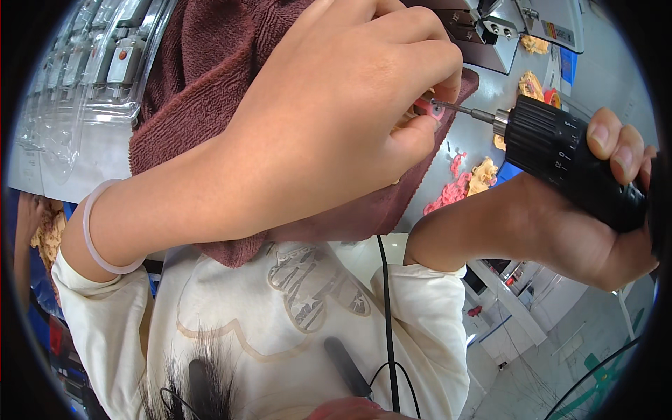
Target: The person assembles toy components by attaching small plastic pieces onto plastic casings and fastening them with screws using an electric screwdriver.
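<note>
My left hand (343,98) is closed, pinching a small pink part (438,110) between thumb and fingers above a maroon towel (199,77). Most of that part is hidden by the fingers. From the right, my right hand (584,238) grips a black electric screwdriver (549,143), its fingers wrapped round the body. The slim metal bit points left, and its tip meets the pink part or lies right in front of it. A fitted screw cannot be made out.
Clear plastic trays (105,66) with grey devices stand at the upper left. A metal machine (483,31) is at the top right. Pink pieces (451,192) and cream-coloured pieces (481,175) lie on the table beyond the towel. A black cable (386,301) hangs before my shirt.
</note>
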The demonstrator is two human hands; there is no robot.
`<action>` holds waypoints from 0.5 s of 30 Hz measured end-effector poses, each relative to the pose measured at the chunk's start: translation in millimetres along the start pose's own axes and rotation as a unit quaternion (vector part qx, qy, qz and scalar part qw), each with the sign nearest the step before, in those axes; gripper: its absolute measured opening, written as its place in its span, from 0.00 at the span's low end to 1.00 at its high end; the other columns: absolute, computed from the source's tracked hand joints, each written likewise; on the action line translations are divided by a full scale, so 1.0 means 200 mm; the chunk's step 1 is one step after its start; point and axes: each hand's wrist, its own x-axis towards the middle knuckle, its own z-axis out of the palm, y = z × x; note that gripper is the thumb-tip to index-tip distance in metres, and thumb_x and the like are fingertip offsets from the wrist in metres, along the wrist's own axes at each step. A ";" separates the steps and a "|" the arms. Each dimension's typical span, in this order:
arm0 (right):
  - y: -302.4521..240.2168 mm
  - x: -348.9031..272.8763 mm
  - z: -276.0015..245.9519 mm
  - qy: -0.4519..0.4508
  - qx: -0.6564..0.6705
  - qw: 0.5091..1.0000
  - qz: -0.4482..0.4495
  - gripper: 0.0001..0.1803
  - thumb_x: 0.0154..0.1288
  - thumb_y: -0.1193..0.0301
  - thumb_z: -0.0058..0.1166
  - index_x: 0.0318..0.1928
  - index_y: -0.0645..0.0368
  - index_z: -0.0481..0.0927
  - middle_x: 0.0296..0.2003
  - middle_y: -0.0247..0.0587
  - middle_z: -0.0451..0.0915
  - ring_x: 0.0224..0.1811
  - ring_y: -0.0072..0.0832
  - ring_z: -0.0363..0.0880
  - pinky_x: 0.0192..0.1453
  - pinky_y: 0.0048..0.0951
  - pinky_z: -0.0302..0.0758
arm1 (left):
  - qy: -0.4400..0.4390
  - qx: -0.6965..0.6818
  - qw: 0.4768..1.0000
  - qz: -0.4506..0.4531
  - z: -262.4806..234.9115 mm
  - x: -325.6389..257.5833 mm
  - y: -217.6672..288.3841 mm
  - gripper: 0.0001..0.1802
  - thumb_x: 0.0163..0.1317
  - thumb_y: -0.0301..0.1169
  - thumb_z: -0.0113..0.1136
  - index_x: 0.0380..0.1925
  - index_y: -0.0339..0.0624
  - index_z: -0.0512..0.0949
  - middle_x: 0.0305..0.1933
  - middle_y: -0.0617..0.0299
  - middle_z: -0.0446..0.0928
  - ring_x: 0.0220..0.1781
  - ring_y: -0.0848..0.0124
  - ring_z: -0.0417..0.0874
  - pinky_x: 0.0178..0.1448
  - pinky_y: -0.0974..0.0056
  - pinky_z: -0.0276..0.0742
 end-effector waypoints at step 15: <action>0.04 -0.06 0.13 0.004 -0.001 1.000 -0.025 0.14 0.57 0.61 0.50 0.30 0.61 0.73 0.26 0.41 0.68 0.26 0.29 0.71 0.31 0.35 0.71 | 0.054 0.067 0.995 0.056 0.02 -0.01 -0.02 0.12 0.55 0.27 0.67 0.39 0.41 0.78 0.42 0.57 0.78 0.43 0.57 0.78 0.51 0.59 0.74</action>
